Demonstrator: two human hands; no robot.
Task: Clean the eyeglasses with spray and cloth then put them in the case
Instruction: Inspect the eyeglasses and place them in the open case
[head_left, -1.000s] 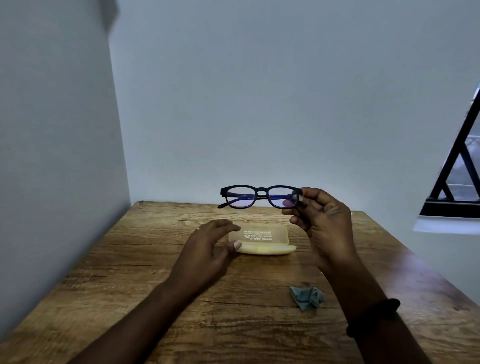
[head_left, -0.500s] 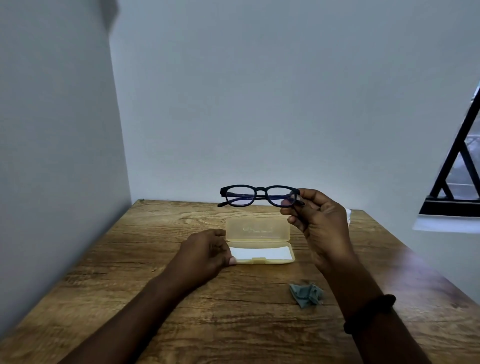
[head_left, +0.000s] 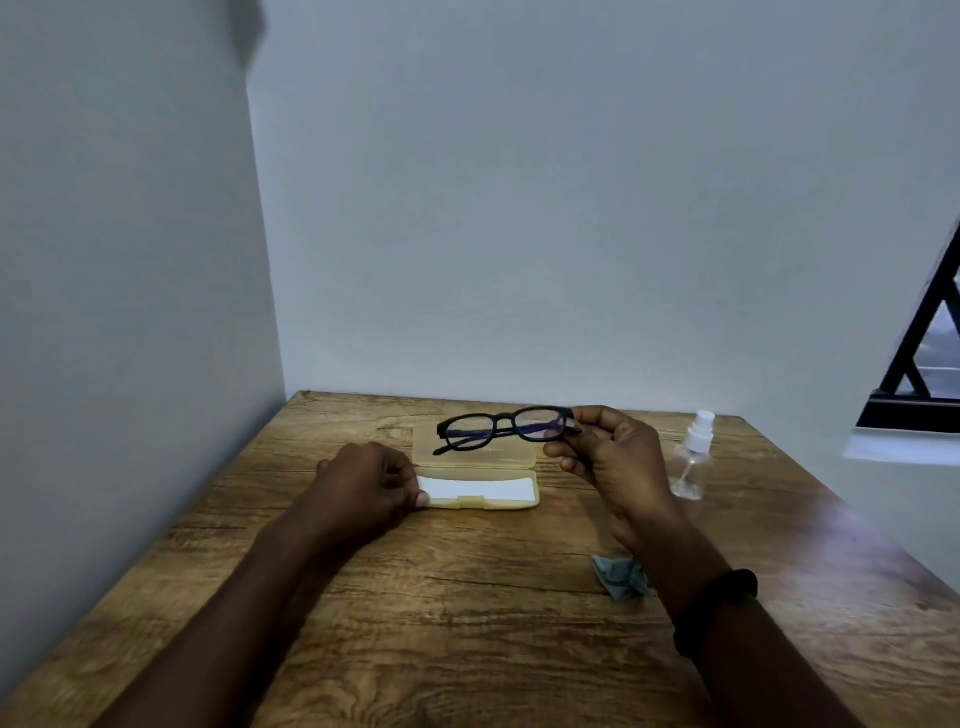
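Spray bottle (head_left: 691, 457) right of open case (head_left: 478, 470), cloth (head_left: 618, 574) nearer

Table (head_left: 467, 613): wood-grain top, looked smooth, faintly glossy at right.
Eyeglasses (head_left: 506, 427): black matt plastic frame, clear lenses.
Case (head_left: 475, 470): pale yellow translucent plastic, white lining.
Spray bottle (head_left: 690, 462): clear plastic, white nozzle.
Cloth (head_left: 621, 576): crumpled grey-green fabric.
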